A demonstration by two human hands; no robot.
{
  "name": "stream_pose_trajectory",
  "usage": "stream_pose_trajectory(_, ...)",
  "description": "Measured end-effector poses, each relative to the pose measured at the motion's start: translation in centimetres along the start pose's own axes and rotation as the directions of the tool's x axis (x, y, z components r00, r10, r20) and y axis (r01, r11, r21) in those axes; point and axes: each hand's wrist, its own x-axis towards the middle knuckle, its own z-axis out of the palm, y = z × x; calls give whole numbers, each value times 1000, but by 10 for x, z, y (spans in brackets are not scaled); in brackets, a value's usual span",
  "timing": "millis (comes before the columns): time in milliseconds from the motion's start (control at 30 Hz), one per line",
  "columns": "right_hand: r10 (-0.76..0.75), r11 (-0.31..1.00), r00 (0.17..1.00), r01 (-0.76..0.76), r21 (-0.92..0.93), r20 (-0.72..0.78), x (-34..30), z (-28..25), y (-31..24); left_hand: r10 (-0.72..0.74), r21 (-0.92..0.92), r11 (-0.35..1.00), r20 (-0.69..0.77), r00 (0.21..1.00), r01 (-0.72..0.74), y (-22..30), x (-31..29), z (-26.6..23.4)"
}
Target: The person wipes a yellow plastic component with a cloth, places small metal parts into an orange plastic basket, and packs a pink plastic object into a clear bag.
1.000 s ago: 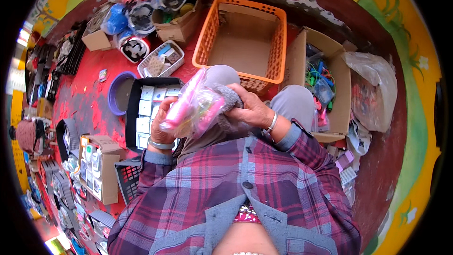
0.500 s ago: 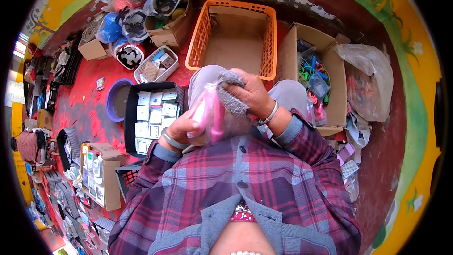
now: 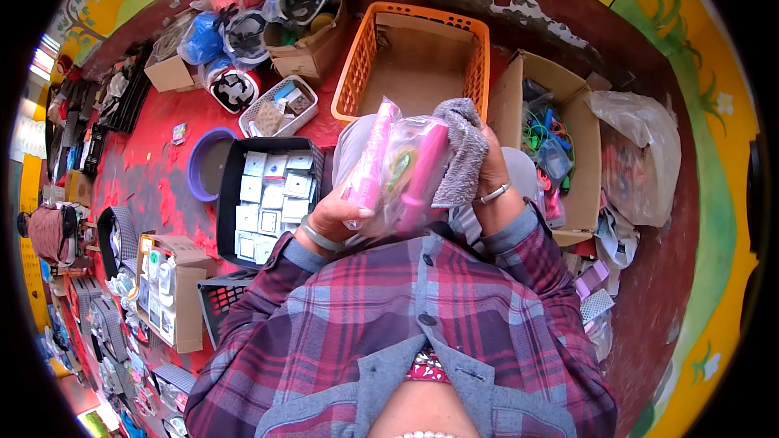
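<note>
In front of my lap is a clear plastic bag [image 3: 403, 164] holding two long pink handles and a yellow-green coil; it looks like a packed skipping rope. My left hand [image 3: 337, 209] grips its lower left side, thumb on the plastic over one handle. A grey towelling cloth [image 3: 461, 154] is in my right hand [image 3: 492, 164], closed round it at the bag's right edge. The cloth lies against the bag; most of the right fingers are hidden behind it.
Ahead stands an orange basket [image 3: 482, 73] lined with cardboard. To the right is a carton [image 3: 508, 101] of coloured cords beside a clear sack [image 3: 637, 154]. On the left are a black bin [image 3: 230, 215] of small white boxes, a purple basin [image 3: 197, 164] and a white tray [image 3: 307, 118].
The bag has turned upright and spread flatter, so both pink handles show. My right hand and the cloth have moved right, from the bag's top to its right side.
</note>
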Motion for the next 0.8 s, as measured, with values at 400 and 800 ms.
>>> stream_pose_trajectory(400, 6, 993, 993, -20, 117, 116, -3, -20, -44, 7, -53, 999, -31, 1000, -9, 10, -15, -16)
stream_pose_trajectory(800, 173, 100, 791, 578, -810, 586, -10, 9, -13, -129, 50, 991, 134, 982, 124, 5, -8, 0)
